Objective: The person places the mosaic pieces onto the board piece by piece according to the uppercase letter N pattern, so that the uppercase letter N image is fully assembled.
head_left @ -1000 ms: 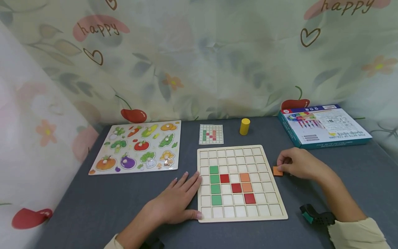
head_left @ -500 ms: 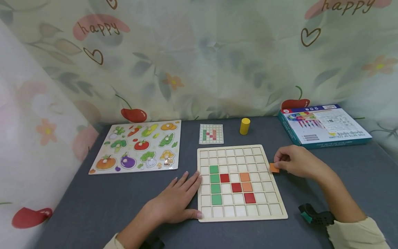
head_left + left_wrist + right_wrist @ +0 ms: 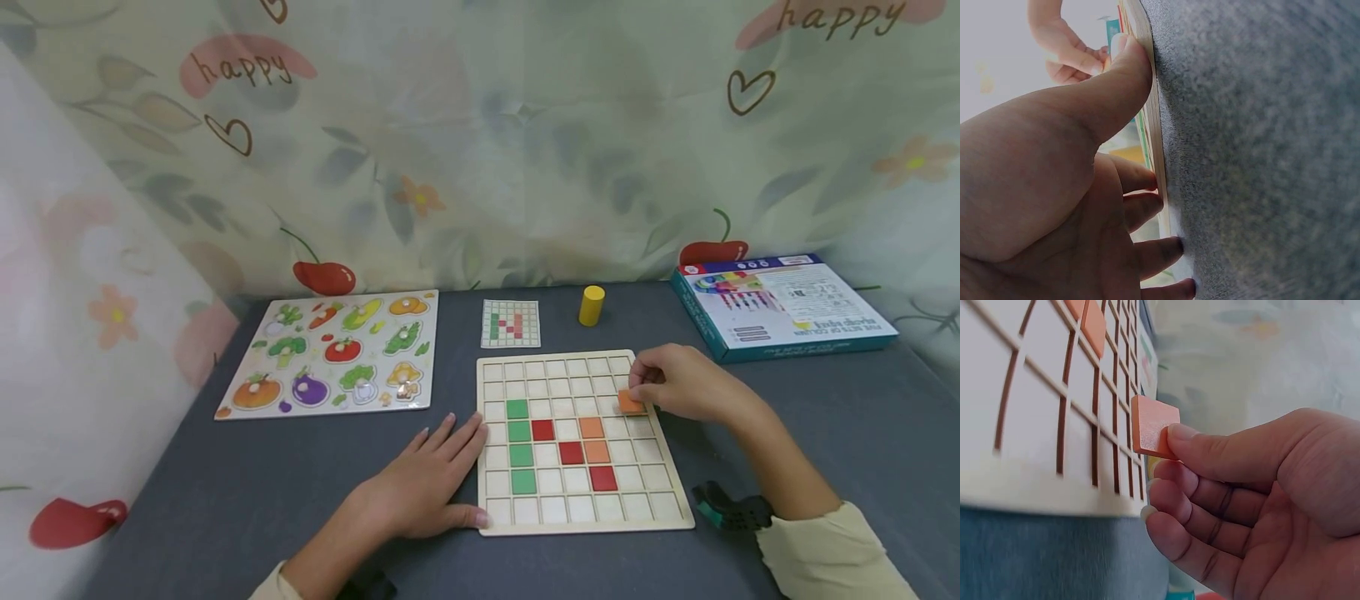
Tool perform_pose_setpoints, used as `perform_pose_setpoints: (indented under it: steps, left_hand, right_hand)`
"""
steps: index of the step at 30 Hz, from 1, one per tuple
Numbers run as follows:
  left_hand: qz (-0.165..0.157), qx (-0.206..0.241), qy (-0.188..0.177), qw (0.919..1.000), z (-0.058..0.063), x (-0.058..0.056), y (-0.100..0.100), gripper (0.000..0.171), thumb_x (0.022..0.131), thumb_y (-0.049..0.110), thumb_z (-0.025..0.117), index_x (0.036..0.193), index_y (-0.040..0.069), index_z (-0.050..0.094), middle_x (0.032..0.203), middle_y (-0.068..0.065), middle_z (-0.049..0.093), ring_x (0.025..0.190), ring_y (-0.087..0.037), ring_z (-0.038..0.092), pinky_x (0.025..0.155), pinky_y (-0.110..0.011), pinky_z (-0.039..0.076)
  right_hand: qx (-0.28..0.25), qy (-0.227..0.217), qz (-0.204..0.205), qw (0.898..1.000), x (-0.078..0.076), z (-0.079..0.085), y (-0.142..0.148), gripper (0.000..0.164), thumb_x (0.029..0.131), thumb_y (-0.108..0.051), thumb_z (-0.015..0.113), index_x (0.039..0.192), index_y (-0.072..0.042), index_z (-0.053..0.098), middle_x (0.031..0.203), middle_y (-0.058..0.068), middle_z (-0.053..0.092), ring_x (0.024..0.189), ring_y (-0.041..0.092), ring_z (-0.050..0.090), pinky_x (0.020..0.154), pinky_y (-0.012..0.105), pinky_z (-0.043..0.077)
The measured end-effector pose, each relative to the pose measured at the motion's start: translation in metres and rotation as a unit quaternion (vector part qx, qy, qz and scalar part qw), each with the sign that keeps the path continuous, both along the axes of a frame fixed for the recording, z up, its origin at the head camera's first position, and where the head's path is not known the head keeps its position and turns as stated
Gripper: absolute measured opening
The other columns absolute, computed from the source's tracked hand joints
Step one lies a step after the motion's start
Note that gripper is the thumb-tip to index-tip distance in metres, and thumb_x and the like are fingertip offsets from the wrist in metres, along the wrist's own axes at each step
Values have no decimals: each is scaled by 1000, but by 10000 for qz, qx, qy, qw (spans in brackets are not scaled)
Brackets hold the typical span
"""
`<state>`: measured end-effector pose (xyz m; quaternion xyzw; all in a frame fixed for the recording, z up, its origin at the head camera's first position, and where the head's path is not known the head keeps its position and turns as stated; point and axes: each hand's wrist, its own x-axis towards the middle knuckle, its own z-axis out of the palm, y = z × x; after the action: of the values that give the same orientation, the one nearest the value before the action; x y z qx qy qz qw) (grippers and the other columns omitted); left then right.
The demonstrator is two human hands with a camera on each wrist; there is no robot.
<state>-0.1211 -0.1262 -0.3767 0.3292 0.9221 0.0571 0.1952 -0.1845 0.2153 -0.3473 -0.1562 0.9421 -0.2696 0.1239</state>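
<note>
My right hand (image 3: 686, 385) pinches an orange square tile (image 3: 1154, 427) between thumb and fingers, over the right side of the wooden grid board (image 3: 552, 510). In the board's cells lie a column of several green tiles (image 3: 521, 456), a diagonal of red tiles (image 3: 571, 452) and two orange tiles (image 3: 596, 452). My left hand (image 3: 420, 483) rests at the board's left edge with its fingers spread. In the left wrist view, the thumb (image 3: 1125, 69) lies on the board's rim and the fingertips touch its side.
Behind the board lie a small pattern card (image 3: 510, 323) and a standing yellow cylinder (image 3: 591, 306). A vegetable puzzle board (image 3: 330, 354) lies at the left, and a flat game box (image 3: 787, 304) at the back right. A patterned curtain (image 3: 480, 150) hangs behind the table.
My right hand has carried the orange tile leftward from the table beside the board to above its right columns. The left hand has stayed in place.
</note>
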Motion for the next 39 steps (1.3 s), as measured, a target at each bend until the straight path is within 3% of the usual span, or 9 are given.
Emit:
perform_pose_setpoints:
  steps: [16, 23, 39]
  left_hand:
    - [-3, -3, 51, 10000, -1, 0, 1, 98, 73, 73, 41, 147, 19, 7, 151, 3, 2, 135, -27, 3, 102, -53, 15]
    - [-3, 22, 40, 10000, 0, 0, 1, 98, 73, 73, 42, 147, 19, 8, 151, 2, 2, 135, -28, 3, 102, -54, 15]
    - [17, -17, 29, 10000, 0, 0, 1, 97, 73, 73, 43, 147, 19, 8, 151, 2, 2, 135, -28, 3, 102, -54, 15]
  right_hand:
    - [-94, -5, 329, 9994, -12, -15, -35, 10, 82, -9, 65, 73, -12, 61, 65, -1, 52, 63, 16, 47, 55, 30, 40]
    - [-130, -143, 323, 9993, -13, -18, -39, 9, 83, -9, 65, 74, -11, 62, 67, 0, 53, 64, 16, 47, 56, 30, 40]
    - [13, 141, 368, 9992, -14, -20, -46, 10, 82, -9, 65, 73, -13, 63, 66, -2, 53, 62, 15, 47, 55, 30, 40]
